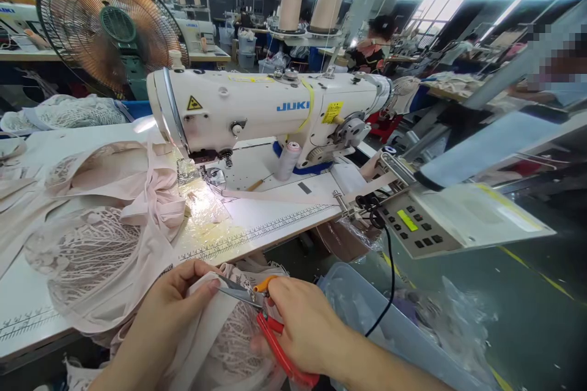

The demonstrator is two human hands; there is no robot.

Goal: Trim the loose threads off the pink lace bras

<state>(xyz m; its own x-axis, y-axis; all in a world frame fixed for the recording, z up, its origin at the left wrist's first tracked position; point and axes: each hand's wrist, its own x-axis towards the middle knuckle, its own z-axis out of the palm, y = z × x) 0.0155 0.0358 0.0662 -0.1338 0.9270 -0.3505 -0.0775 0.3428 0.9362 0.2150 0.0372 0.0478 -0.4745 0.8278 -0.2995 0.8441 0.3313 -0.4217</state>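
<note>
My left hand (183, 296) pinches the edge of a pale beige fabric piece (206, 317) with lace, held in front of the table's edge. Red-handled scissors (275, 345) are in my right hand (305, 324), fingers wrapped round the grips. Their blades point left and lie slightly apart at the fabric beside my left thumb. A small orange part shows near the scissors' pivot. More beige lace garments (105, 238) are heaped on the table to the left of my hands.
A white JUKI sewing machine (257, 104) stands on the table (293, 214) ahead, a thread cone (288, 160) beside it. A control panel (417, 220) juts out at right, above a clear plastic bin (348, 293). A large fan (114, 24) stands at back left.
</note>
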